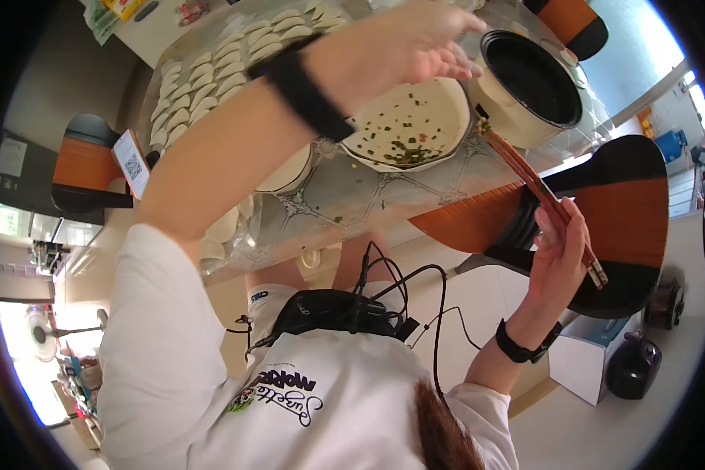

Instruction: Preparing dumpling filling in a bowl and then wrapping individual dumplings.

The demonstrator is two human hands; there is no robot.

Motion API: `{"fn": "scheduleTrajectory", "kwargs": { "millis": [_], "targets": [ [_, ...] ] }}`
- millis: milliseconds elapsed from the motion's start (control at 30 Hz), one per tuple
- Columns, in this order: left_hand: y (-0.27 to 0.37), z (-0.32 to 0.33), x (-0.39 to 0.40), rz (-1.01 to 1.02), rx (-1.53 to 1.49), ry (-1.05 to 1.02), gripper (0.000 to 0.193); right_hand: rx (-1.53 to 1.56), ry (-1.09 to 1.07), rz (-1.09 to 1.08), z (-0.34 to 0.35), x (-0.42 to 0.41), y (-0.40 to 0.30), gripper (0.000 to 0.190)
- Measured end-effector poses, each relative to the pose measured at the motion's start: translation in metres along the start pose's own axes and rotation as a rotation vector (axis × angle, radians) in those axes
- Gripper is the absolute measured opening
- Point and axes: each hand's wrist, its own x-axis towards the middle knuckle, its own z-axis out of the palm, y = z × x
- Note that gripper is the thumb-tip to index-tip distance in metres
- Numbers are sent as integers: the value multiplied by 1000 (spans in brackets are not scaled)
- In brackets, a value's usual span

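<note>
A pair of red-brown chopsticks [526,173] is in my right hand [558,252], with a bit of green-flecked filling at the tips. Those tips are just outside the right rim of a white bowl [414,126] that has chopped green bits on its wall and base. My left hand [440,56] reaches over the bowl's far side, fingers spread and holding nothing, near a cream pot with a black inside [531,79]. Rows of folded dumplings [202,79] lie at the far left of the table. Round dough wrappers [223,226] sit at the near left edge, partly behind my left arm.
A second white bowl [291,173] is partly hidden under my left forearm. Clear plastic covers the patterned table [358,200]. An orange and black chair [617,217] stands at the right, another [88,164] at the left beside a phone [132,164]. Black cables [443,305] hang by my waist.
</note>
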Motion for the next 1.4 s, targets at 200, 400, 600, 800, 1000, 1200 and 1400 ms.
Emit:
{"fn": "scheduleTrajectory", "kwargs": {
  "millis": [200,400,600,800,1000,1200,1400],
  "targets": [
    [4,-24,-157,168,9,104,50,-552,-148,3,48,28,-3,22],
    [-33,-28,-259,-84,-230,399,53,-888,-546,-92,93,48,3,15],
    [-64,-29,-303,-127,-463,475,56,-1082,-602,-56,119,56,0,17],
    [-80,-38,-343,-8,-367,777,39,-1137,-614,-39,121,65,-10,22],
    [-122,-61,-352,92,213,1107,23,-1001,-212,11,115,62,38,31],
    [-130,-100,-354,85,553,1234,19,-918,-119,65,106,50,62,32],
    [-140,-120,-332,-25,713,1053,23,-807,-39,114,102,28,52,33]
  ]
}}
